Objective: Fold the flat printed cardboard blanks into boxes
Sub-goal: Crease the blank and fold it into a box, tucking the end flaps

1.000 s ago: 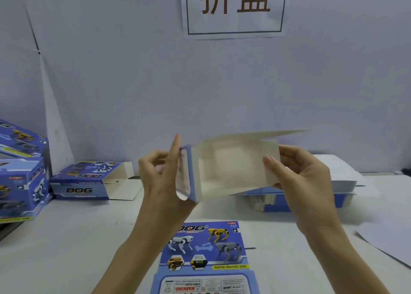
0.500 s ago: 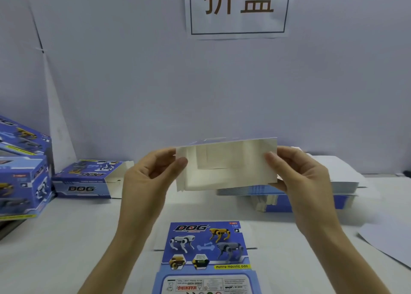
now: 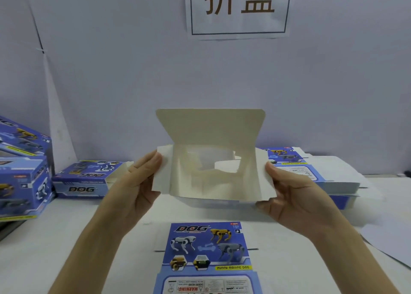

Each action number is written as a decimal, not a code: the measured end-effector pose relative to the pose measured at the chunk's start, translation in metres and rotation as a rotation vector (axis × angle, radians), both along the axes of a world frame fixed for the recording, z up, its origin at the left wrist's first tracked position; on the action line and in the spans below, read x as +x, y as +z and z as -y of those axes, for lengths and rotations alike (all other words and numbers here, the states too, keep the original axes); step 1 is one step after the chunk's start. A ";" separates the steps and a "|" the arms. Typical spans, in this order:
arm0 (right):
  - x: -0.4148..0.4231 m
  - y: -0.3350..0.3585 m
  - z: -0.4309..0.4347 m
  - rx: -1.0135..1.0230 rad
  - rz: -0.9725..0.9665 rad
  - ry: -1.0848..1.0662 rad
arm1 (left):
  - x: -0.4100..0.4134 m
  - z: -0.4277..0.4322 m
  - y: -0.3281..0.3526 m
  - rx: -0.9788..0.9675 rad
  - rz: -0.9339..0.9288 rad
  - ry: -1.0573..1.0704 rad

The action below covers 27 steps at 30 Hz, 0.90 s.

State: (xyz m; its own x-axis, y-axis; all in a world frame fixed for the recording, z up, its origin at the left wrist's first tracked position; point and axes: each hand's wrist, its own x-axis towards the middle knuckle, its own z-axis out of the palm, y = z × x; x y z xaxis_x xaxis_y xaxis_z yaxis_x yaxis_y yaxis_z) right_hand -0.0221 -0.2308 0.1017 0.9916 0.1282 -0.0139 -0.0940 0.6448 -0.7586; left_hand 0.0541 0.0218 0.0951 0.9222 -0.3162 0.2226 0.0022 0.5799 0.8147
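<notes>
Cardboard fills the middle of my screen: a half-folded box [image 3: 211, 178] is held up in the air over the bench [image 3: 66, 238], between both hands. Its open side faces me, so I see the plain white inside and not the blue print. The big top flap [image 3: 211, 126] stands up at 12 o'clock, and I can see some small folded flaps deep inside the box. One side flap sticks out at 9 o'clock and one at 3 o'clock. The left hand [image 3: 135, 182] pinches the side flap at 9 o'clock, with one fingertip on the front near the top of the flap; I cannot see the fingers behind it. The right hand [image 3: 293, 195] pinches the side flap at 3 o'clock, with one fingertip at the flap's top edge and one under its bottom corner. At 6 o'clock, a flat blank [image 3: 206, 249] lies on the bench with its blue dog pictures facing up, below the held box and not touching it. At 3 o'clock, behind the right hand, a stack of blanks [image 3: 311, 173] sits on the bench. At 9 o'clock, a folded box [image 3: 82, 180] lies on its side with its end flap open, and more folded boxes [image 3: 22, 178] are piled just beside it at the far edge. A white sign [image 3: 239, 8] with two big brown characters hangs on the wall [image 3: 111, 71] at 12 o'clock.
</notes>
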 end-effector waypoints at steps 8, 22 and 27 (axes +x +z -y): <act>0.007 -0.007 -0.008 -0.007 -0.127 -0.059 | -0.009 0.015 -0.001 -0.084 0.022 -0.039; -0.004 0.003 -0.023 0.163 0.074 -0.055 | -0.023 0.050 -0.026 0.965 0.881 0.598; -0.010 0.011 -0.018 0.012 0.101 -0.027 | -0.016 0.048 -0.024 0.902 0.900 0.730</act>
